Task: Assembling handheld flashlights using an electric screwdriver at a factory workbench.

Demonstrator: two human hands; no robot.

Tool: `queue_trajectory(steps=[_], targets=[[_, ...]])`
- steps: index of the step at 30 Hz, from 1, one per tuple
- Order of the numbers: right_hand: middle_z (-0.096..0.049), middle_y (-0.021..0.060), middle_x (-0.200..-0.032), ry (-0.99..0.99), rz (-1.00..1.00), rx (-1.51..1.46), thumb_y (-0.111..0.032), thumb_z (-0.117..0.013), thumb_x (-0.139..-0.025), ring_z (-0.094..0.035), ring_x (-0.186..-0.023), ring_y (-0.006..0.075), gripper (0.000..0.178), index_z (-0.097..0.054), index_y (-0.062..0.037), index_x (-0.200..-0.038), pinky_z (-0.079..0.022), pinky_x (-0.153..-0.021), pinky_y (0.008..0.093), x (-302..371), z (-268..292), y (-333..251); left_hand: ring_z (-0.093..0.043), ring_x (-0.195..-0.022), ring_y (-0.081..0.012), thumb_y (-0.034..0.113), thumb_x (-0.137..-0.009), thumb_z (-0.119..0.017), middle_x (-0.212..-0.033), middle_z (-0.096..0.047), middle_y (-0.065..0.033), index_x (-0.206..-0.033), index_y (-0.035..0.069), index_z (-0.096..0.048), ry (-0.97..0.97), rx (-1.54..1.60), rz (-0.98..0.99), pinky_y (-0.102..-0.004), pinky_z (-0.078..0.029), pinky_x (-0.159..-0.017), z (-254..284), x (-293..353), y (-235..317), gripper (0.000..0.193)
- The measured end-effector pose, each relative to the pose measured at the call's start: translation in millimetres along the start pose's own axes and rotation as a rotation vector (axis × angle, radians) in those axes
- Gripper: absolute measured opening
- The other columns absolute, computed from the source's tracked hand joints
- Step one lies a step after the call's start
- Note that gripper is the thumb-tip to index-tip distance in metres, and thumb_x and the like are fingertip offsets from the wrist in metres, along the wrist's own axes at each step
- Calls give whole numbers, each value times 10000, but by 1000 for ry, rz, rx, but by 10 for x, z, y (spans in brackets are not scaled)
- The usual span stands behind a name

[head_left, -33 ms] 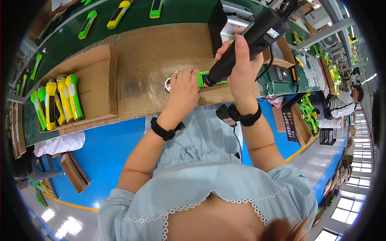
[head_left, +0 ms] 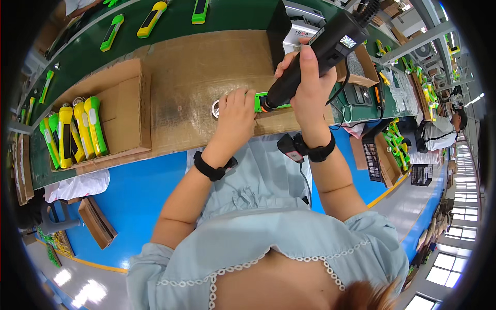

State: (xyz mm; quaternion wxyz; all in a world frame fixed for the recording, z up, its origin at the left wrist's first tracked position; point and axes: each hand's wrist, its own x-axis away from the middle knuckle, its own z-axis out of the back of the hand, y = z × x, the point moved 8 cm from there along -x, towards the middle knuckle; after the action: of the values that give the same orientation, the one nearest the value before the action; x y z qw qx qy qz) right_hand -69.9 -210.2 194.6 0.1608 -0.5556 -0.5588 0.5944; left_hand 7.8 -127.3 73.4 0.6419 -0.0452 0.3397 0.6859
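Dress: pale blue fabric (head_left: pixel 289 232) edged with white ring-shaped trim, seen from above at the bottom.
Wrists: a black strap (head_left: pixel 208 168) on the left one, another black strap (head_left: pixel 322 150) on the right one.
Right hand: this hand (head_left: pixel 311 85) is wrapped around a thick black cylindrical power tool (head_left: pixel 316 56), which slants down to the left; a coiled black cable (head_left: pixel 370 11) leaves its top.
Tool tip: orange-ended, down at the narrow green device.
Left hand: fingers bent and together, this hand (head_left: pixel 236 109) lies over the device's left part; the thumb is hidden, so I cannot tell whether it grips or only presses.
Narrow green device: this item (head_left: pixel 258 102) lies crosswise under the left hand and the tool tip, near the front edge; a white ring (head_left: pixel 215 109) shows just left of the fingers.
Work surface: a brown cardboard sheet (head_left: pixel 188 77) on the green tabletop (head_left: pixel 235 18).
Open cardboard box: at left, this box (head_left: pixel 145 116) holds yellow-and-green handheld lights (head_left: pixel 93 124) leaning side by side.
Far side: three more green or yellow lights (head_left: pixel 152 19) and, to their right, a black-and-grey box (head_left: pixel 277 32).
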Motion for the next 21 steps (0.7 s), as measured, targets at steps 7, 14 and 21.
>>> queue_trajectory(steps=[7, 14, 21], targets=[[-575, 64, -661, 6, -20, -91, -175, -645, -870, -569, -556, 126, 283, -499, 7, -1031, -451, -515, 253, 14, -9, 47, -465, -1111, -321, 85, -715, -688, -1153, -498, -165, -1190, 9, -465, 0, 8, 5, -437, -330, -935, 7, 7, 1, 531], [-581, 65, -669, 0, 24, -80, -153, -623, -882, -572, -572, 123, 262, -500, 8, -1047, -451, -531, 249, -1, 8, 66, -469, -1083, -321, 116, -721, -688, -1119, -500, -156, -1180, 18, -478, 2, 48, -6, -434, -331, -922, 57, -55, 15, 514], [-592, 81, -688, -54, 105, -119, -133, -594, -890, -580, -608, 133, 293, -470, 15, -1110, -461, -575, 259, -36, 13, 75, -521, -952, -319, 199, -773, -675, -991, -541, -121, -1077, 55, -523, -61, 110, 69, -410, -361, -810, 43, -207, -125, 369]])
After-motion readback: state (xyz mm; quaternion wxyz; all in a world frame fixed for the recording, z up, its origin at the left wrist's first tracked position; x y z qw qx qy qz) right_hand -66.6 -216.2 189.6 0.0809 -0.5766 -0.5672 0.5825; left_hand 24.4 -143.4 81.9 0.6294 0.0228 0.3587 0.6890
